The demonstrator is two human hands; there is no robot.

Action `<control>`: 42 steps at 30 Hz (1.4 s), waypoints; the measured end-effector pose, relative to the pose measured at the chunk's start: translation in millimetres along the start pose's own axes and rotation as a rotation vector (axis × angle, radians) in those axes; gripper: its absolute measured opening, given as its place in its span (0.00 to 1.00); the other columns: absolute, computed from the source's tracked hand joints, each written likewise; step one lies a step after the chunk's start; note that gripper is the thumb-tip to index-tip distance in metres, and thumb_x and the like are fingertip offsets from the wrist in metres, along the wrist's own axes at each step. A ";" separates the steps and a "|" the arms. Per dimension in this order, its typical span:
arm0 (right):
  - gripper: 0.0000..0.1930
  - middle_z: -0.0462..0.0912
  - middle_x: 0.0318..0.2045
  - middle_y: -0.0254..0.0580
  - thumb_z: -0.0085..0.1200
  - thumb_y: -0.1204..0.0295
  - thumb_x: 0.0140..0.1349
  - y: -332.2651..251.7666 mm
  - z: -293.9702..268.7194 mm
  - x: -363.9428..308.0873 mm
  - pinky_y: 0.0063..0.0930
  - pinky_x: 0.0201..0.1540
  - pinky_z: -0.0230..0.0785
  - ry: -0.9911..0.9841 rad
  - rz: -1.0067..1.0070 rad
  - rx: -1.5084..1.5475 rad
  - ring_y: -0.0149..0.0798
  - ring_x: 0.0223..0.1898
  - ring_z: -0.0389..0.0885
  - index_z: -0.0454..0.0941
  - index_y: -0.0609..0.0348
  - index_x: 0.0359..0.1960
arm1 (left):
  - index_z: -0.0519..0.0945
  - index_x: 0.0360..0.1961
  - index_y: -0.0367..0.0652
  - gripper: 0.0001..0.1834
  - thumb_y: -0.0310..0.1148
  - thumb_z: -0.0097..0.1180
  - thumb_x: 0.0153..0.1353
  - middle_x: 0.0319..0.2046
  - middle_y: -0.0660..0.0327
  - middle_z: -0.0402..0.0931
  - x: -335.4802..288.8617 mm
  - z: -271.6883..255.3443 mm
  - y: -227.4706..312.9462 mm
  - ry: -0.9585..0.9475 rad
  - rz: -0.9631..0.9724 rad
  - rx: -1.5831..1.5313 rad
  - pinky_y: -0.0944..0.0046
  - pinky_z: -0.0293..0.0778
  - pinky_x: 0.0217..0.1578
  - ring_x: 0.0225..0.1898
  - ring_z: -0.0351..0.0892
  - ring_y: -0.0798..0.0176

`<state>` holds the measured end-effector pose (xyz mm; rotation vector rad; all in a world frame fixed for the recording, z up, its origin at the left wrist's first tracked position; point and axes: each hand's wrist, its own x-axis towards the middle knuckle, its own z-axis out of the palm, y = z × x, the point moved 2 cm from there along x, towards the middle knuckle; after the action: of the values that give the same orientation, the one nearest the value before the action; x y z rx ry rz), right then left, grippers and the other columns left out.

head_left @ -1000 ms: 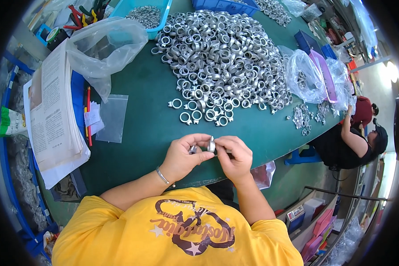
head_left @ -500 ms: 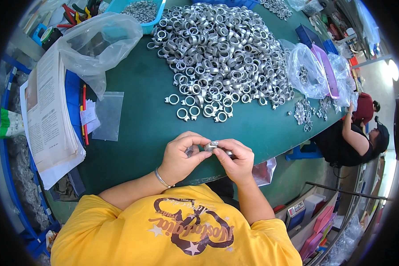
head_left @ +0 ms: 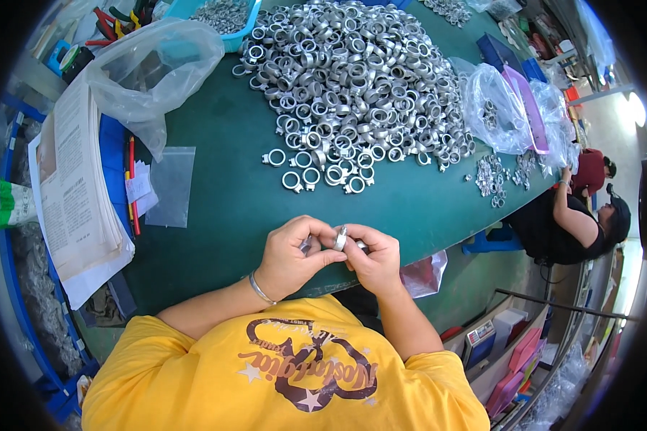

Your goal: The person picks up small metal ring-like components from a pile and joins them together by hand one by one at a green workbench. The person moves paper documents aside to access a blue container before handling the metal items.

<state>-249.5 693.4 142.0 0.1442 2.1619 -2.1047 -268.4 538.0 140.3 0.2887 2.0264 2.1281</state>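
Note:
Between the fingertips of both hands sits a small silver metal ring clamp (head_left: 340,238), held just above the near edge of the table. My left hand (head_left: 292,253) pinches it from the left, and another bit of metal shows inside its curled fingers. From the right, my right hand (head_left: 375,260) grips the same clamp with thumb and forefinger; a second metal ring (head_left: 362,246) is partly hidden in its fingers. Beyond the hands lies a big pile of similar metal ring clamps (head_left: 359,79), with several loose ones at its near edge.
On the green table (head_left: 230,194) lie a clear plastic bag (head_left: 158,72), a flat zip bag (head_left: 172,187), stacked papers (head_left: 75,179) and pens (head_left: 132,187). A turquoise bin (head_left: 233,39) of small parts stands far left. Smaller parts (head_left: 490,179) lie right, near a seated co-worker (head_left: 575,226).
The clamp has turned between my fingertips and now stands more edge-on. My right hand has shifted slightly left, closer to the left one. The whole view has moved a little.

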 end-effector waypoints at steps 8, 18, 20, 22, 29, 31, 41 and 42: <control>0.09 0.81 0.28 0.44 0.56 0.85 0.49 -16.0 0.9 2.2 0.19 0.30 0.71 0.057 -0.403 -0.333 0.32 0.27 0.80 0.79 0.65 0.34 | 0.79 0.25 0.40 0.11 0.22 0.69 0.41 0.25 0.64 0.73 0.1 1.7 2.9 0.004 0.157 0.080 0.75 0.65 0.23 0.23 0.69 0.73; 0.12 0.81 0.28 0.45 0.57 0.88 0.46 -19.6 1.4 1.8 0.24 0.33 0.74 0.053 -0.657 -0.394 0.38 0.29 0.81 0.80 0.65 0.33 | 0.80 0.23 0.41 0.09 0.21 0.68 0.39 0.23 0.63 0.74 -0.4 4.1 4.8 0.000 0.202 0.101 0.72 0.69 0.26 0.25 0.73 0.68; 0.12 0.81 0.29 0.46 0.57 0.88 0.45 -19.6 1.3 1.5 0.24 0.33 0.74 0.053 -0.663 -0.401 0.38 0.29 0.81 0.80 0.65 0.33 | 0.80 0.23 0.41 0.09 0.21 0.68 0.39 0.23 0.63 0.74 -0.5 4.1 4.8 -0.002 0.203 0.100 0.72 0.69 0.26 0.26 0.73 0.68; 0.12 0.81 0.29 0.46 0.57 0.88 0.45 -20.1 1.7 1.1 0.24 0.33 0.74 0.054 -0.668 -0.407 0.38 0.29 0.81 0.80 0.65 0.33 | 0.80 0.23 0.41 0.09 0.21 0.68 0.39 0.23 0.63 0.74 -0.8 4.2 4.6 -0.003 0.204 0.098 0.72 0.69 0.26 0.26 0.73 0.68; 0.07 0.81 0.26 0.40 0.55 0.82 0.54 -13.3 -7.6 0.6 0.19 0.30 0.71 0.076 -0.261 -0.157 0.30 0.26 0.79 0.79 0.65 0.35 | 0.77 0.22 0.40 0.10 0.20 0.68 0.41 0.31 0.62 0.74 -0.6 0.3 3.8 0.018 0.134 0.012 0.73 0.69 0.27 0.30 0.73 0.71; 0.07 0.80 0.25 0.33 0.52 0.77 0.61 -5.6 -19.2 6.2 0.15 0.27 0.67 0.145 0.001 -0.023 0.22 0.25 0.75 0.78 0.66 0.38 | 0.74 0.20 0.39 0.11 0.19 0.67 0.43 0.38 0.59 0.72 4.2 -3.8 1.6 0.126 0.039 -0.235 0.76 0.69 0.31 0.34 0.71 0.73; 0.09 0.78 0.20 0.45 0.61 0.70 0.48 -11.3 -16.5 13.7 0.30 0.27 0.71 0.073 -0.047 -0.864 0.39 0.20 0.77 0.79 0.65 0.23 | 0.70 0.31 0.41 0.04 0.25 0.52 0.57 0.24 0.62 0.70 8.2 -8.1 -7.5 0.079 -0.345 -0.654 0.80 0.56 0.13 0.19 0.66 0.75; 0.08 0.79 0.20 0.41 0.60 0.71 0.49 -9.6 -17.4 13.4 0.26 0.26 0.69 0.056 0.028 -0.635 0.33 0.19 0.75 0.80 0.65 0.26 | 0.70 0.31 0.41 0.04 0.25 0.52 0.57 0.24 0.62 0.70 7.6 -7.5 -6.9 0.076 -0.340 -0.650 0.80 0.56 0.13 0.19 0.66 0.75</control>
<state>-264.6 710.3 149.9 0.1673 2.7099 -1.3154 -277.7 533.2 133.1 -0.2200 1.1916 2.4272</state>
